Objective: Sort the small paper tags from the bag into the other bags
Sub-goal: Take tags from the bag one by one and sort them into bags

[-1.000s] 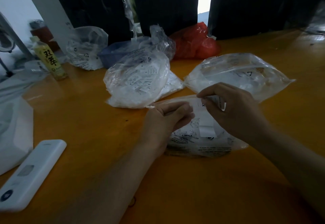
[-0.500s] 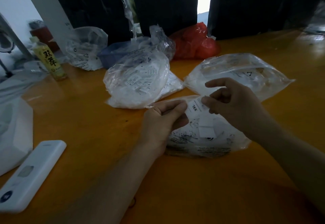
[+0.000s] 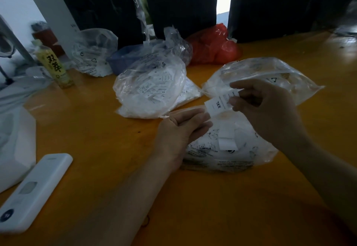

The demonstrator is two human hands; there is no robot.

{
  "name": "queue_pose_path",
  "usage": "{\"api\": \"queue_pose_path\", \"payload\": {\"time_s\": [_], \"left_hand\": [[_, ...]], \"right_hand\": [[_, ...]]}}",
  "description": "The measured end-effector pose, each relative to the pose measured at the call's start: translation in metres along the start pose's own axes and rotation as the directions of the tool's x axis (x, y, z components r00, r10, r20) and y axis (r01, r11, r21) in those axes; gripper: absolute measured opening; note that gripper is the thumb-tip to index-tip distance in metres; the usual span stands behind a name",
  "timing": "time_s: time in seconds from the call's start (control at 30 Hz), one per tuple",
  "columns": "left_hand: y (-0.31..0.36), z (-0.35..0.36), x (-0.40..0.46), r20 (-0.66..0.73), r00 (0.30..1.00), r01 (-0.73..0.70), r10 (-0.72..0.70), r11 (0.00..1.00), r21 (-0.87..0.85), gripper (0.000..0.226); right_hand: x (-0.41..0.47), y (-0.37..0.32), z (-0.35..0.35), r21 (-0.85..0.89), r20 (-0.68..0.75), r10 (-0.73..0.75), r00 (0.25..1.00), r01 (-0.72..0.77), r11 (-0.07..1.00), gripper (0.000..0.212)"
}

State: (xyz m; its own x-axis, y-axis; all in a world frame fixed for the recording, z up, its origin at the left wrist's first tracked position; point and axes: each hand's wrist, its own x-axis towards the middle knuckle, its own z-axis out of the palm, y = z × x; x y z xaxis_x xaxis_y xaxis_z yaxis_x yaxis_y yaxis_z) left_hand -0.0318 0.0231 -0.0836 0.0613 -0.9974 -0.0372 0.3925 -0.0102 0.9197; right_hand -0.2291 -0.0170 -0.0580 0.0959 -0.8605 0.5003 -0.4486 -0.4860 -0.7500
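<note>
Small white paper tag [image 3: 218, 105], printed "XXL", upside down from my view. I have it pinched at its right end between thumb and fingers of my right hand [image 3: 268, 108], raised above the near clear plastic bag [image 3: 231, 149]. Tag's left end sits just beside my left fingertips [image 3: 204, 119]; I cannot tell if they touch it.

My left hand [image 3: 181, 129] lies low over the near bag's left edge, fingers extended and loosely together, holding nothing that I can see.

The near bag lies flat on the orange wooden table [image 3: 96, 139], black print on it, more white tags visible inside.

Beyond it, a bulging clear bag of white tags [image 3: 150, 89] at centre, with a flatter bag partly under its right side. To the right, behind my right hand, another clear bag with pale contents [image 3: 270, 75]; contents not legible.

Further back: a crumpled clear bag with printed triangles [image 3: 92, 52] at left, a blue plastic tub [image 3: 125, 57] partly draped in clear film, a red plastic bag [image 3: 214, 46] against the dark backdrop.

Far left: a yellow bottle with black characters [image 3: 54, 64]. Near left corner: a white slab-shaped handheld device [image 3: 34, 191] with a small grey window, lying flat, well apart from the bags.
</note>
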Motion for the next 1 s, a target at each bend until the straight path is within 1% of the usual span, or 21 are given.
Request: {"api": "queue_pose_path", "payload": {"time_s": [0.07, 0.17, 0.23, 0.37, 0.47, 0.57, 0.63, 0.7, 0.77, 0.83, 0.9, 1.0], "left_hand": [[0.0004, -0.0004, 0.0004, 0.007, 1.0, 0.003, -0.003, 1.0, -0.009, 0.036], [-0.0008, -0.0003, 0.0003, 0.016, 1.0, 0.01, -0.01, 1.0, -0.014, 0.028], [-0.0013, 0.0005, 0.0001, 0.016, 1.0, 0.015, -0.015, 1.0, -0.011, 0.029], [-0.0001, 0.0013, 0.0002, 0.013, 1.0, 0.018, -0.018, 1.0, -0.006, 0.039], [-0.0008, 0.0002, 0.0005, 0.013, 1.0, 0.015, -0.015, 1.0, -0.008, 0.037], [-0.0013, 0.0003, 0.0006, 0.009, 1.0, 0.016, -0.016, 1.0, -0.013, 0.038], [-0.0017, 0.0, 0.0012, 0.0, 1.0, 0.006, -0.006, 1.0, -0.006, 0.031], [-0.0028, -0.001, 0.0022, -0.011, 1.0, -0.002, 0.002, 1.0, -0.004, 0.023], [-0.0035, -0.0016, 0.0018, -0.021, 1.0, -0.009, 0.009, 1.0, 0.007, 0.026], [-0.0051, -0.0018, 0.0012, -0.027, 0.999, -0.029, 0.031, 0.997, 0.077, 0.027], [-0.0063, -0.0019, -0.0001, -0.029, 0.998, -0.053, 0.058, 0.987, 0.152, 0.017], [-0.0066, -0.0023, -0.0017, -0.012, 0.996, -0.083, 0.088, 0.967, 0.241, 0.012]], "right_hand": [[0.002, -0.0001, -0.0018, 0.037, -0.026, 0.012, 1.0, -0.011, 0.999, 0.023], [0.0018, -0.0006, -0.0022, 0.061, -0.02, 0.014, 1.0, -0.012, 0.998, 0.016], [0.0004, -0.0019, -0.0013, 0.062, -0.013, 0.0, 1.0, 0.001, 0.998, 0.018], [0.0009, -0.0011, -0.0013, 0.055, -0.039, -0.016, 0.999, 0.018, 0.998, 0.017], [0.0008, 0.0, -0.0016, 0.056, -0.043, -0.018, 0.999, 0.02, 0.998, 0.015], [0.0011, -0.0007, -0.002, 0.035, -0.041, -0.022, 0.999, 0.023, 0.999, 0.019], [0.0013, 0.0, -0.0017, 0.009, -0.011, -0.021, 1.0, 0.021, 1.0, 0.021], [0.001, 0.0012, -0.0007, -0.025, 0.039, -0.015, 0.999, 0.016, 1.0, 0.02], [-0.0005, 0.0021, 0.0009, -0.063, 0.09, -0.016, 0.996, 0.022, 0.998, 0.016], [-0.0021, 0.0018, 0.0021, -0.083, 0.129, -0.02, 0.991, 0.031, 0.996, 0.012], [-0.0037, 0.0002, 0.0035, -0.096, 0.173, -0.03, 0.984, 0.047, 0.994, 0.01], [-0.006, -0.0014, 0.0059, -0.085, 0.226, -0.027, 0.974, 0.047, 0.995, 0.016]]}}
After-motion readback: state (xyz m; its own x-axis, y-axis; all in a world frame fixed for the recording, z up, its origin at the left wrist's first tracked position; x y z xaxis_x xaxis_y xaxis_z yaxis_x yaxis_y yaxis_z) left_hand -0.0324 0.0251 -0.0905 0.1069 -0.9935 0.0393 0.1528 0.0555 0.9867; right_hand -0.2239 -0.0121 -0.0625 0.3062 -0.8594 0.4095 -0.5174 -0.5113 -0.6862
